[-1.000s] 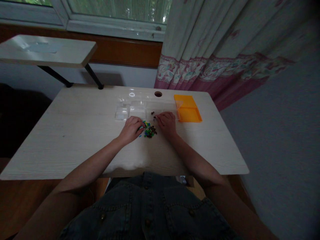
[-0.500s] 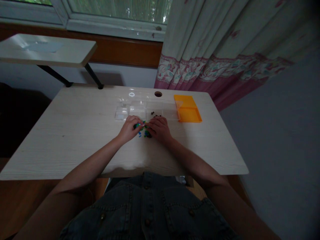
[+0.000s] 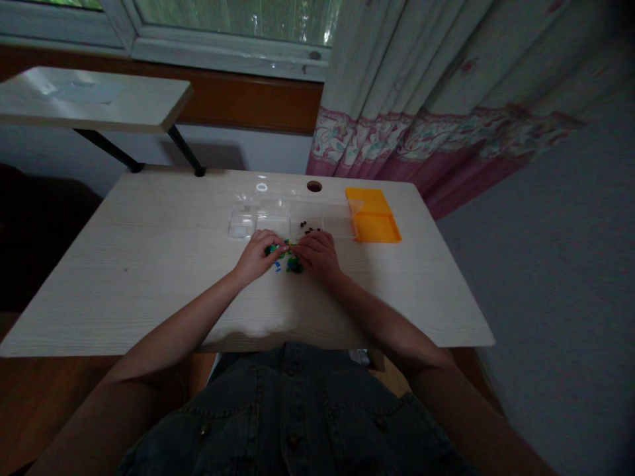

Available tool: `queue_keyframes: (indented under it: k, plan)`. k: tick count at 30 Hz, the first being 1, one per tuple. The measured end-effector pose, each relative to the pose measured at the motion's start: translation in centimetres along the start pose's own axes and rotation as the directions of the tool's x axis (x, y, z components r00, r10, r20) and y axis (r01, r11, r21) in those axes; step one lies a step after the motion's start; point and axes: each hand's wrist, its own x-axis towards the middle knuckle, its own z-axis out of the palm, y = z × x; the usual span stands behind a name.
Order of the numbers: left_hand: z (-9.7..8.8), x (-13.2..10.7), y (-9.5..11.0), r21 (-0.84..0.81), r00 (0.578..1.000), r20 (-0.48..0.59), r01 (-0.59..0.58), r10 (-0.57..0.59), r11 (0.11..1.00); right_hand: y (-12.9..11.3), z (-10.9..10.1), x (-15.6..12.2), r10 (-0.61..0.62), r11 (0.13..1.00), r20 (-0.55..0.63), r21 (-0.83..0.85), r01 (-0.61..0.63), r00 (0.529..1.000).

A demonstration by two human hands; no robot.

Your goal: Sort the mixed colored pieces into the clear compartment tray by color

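Note:
A small heap of tiny coloured pieces (image 3: 289,260), green, blue and dark, lies on the pale wooden table (image 3: 163,264). My left hand (image 3: 258,254) rests on its left side with fingers curled over the pieces. My right hand (image 3: 317,254) covers the right side, fingertips pinched close to the left hand's. What either pinch holds is too small to make out. Just beyond the hands sits a clear plastic compartment box (image 3: 292,221) with a few dark pieces (image 3: 310,229) in one compartment.
An orange lid or tray (image 3: 373,215) lies right of the clear box. A round cable hole (image 3: 314,186) is at the table's far edge. A second small table (image 3: 94,99) stands at back left; curtains hang at back right.
My right hand drew back from the clear box to the heap and met the left hand's fingertips. The left hand stayed on the heap.

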Motion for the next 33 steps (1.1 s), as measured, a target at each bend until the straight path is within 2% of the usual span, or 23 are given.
queue_keyframes:
  k: [8,11,14,18,27,33]
  plan:
    - [-0.3,0.0,-0.1,-0.014,0.997,-0.050,0.051,-0.052,0.999,1.6,0.0,-0.3,0.055,0.998,-0.091,0.012,-0.054,0.994]
    - [-0.3,0.0,-0.1,-0.037,0.996,-0.052,0.075,-0.077,0.997,2.3,-0.3,-0.1,0.160,0.986,-0.139,-0.014,-0.164,0.977]
    - [-0.3,0.0,-0.2,-0.063,0.995,-0.056,0.081,-0.084,0.995,3.0,-0.6,0.2,0.287,0.954,-0.183,-0.038,-0.299,0.940]
    - [-0.2,0.0,-0.4,-0.078,0.995,-0.065,0.072,-0.077,0.994,3.4,-0.5,0.3,0.356,0.928,-0.198,-0.036,-0.370,0.913]
    - [-0.3,0.0,-0.3,-0.070,0.993,-0.084,0.078,-0.084,0.995,3.3,-0.5,0.2,0.352,0.931,-0.206,-0.022,-0.364,0.913]
    - [-0.5,0.1,-0.2,-0.021,0.993,-0.068,0.093,-0.094,0.995,1.6,-0.3,0.1,0.154,0.988,-0.100,0.031,-0.151,0.983]
